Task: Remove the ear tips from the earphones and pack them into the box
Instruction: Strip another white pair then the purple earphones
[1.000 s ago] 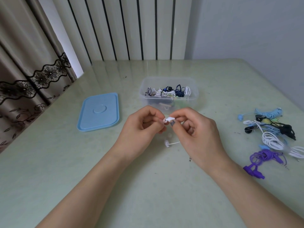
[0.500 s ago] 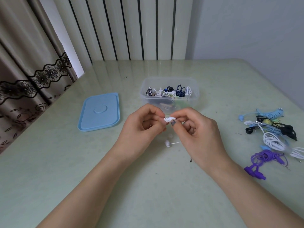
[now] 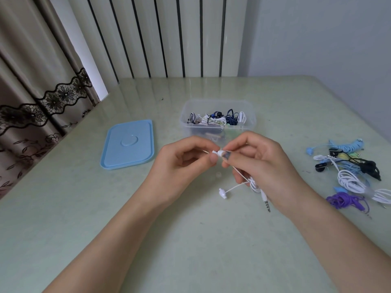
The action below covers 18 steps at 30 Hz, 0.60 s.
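No brand name, label or writing could be read on anything. The white earbud (image 3: 220, 153) was small and glossy, its tip end turned toward the left hand (image 3: 182, 166), which pinched it between thumb and forefinger. The right hand (image 3: 260, 166) pinched the same earbud from the other side, with the bundled white cord (image 3: 254, 186) gathered under its curled fingers. A second white earbud (image 3: 223, 193) dangled on its wire below, and the metal jack plug (image 3: 267, 205) hung beside the right wrist. All this was held just in front of the clear plastic box (image 3: 218, 127), which held coiled earphones. The blue lid (image 3: 129, 143) lay left of the box; a pile of earphones (image 3: 351, 170) lay well to its right.
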Available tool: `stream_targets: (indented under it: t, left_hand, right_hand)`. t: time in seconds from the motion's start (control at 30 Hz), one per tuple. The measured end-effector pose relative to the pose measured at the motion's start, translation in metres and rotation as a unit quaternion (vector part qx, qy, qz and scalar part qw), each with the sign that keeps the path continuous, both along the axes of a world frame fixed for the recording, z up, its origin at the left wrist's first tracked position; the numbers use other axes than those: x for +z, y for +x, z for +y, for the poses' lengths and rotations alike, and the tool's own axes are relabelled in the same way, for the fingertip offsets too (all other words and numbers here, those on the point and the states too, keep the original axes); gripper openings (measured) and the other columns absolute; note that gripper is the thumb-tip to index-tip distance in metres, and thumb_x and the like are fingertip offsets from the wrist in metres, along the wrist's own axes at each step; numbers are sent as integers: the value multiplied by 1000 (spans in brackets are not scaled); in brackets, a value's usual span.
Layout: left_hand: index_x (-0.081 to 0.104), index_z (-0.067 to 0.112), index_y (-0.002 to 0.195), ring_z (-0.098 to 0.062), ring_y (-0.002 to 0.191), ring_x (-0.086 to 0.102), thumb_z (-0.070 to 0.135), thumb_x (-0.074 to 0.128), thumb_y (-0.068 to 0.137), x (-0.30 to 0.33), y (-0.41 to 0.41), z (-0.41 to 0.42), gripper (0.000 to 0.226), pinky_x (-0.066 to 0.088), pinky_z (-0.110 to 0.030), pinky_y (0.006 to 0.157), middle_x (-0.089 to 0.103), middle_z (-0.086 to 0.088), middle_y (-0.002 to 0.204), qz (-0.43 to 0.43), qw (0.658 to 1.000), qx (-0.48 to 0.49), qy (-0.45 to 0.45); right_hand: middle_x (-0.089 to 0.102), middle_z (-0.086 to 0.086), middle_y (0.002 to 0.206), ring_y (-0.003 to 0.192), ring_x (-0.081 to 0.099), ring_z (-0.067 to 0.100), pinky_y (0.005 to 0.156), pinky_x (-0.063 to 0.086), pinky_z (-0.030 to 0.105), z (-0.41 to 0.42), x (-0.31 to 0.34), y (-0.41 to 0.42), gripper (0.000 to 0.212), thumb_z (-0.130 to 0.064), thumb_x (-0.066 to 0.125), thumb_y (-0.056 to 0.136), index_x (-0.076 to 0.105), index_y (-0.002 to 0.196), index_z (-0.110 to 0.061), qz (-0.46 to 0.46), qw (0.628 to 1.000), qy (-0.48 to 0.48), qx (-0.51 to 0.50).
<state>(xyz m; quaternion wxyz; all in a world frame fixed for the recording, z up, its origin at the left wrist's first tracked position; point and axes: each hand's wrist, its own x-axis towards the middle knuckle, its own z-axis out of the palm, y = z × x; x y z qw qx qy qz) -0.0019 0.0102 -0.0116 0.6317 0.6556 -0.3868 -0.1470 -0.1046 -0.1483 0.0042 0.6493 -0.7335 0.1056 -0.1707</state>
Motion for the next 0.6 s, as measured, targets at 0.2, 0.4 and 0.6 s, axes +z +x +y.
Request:
stream_targets:
  t: [0.2,0.4,0.6]
  left_hand:
    - [73,5,99,-27,92,73,12,71,86,2,-1,0,16,56,-42,92,77,-15,96,27,999,-23,-22]
    - [74,2,97,-18,93,76,9,71,85,5,-4,-1,14,57,-26,89,79,-10,94,28,998,-46,-43]
    - [74,5,96,-16,90,75,10,70,84,5,-6,-1,13,57,-25,88,80,-5,93,24,996,-69,-51]
  right_hand:
    - [68,7,71,44,41,18,42,28,23,-3,7,-2,4,-4,63,89,65,86,-7,42,996,76,25]
    - [63,5,71,40,30,13,49,11,31,-8,8,0,15,-5,58,88,66,80,-14,76,986,136,56]
    - [58,4,67,36,26,7,40,15,22,-9,10,-2,11,-2,55,84,61,77,-9,81,970,209,93]
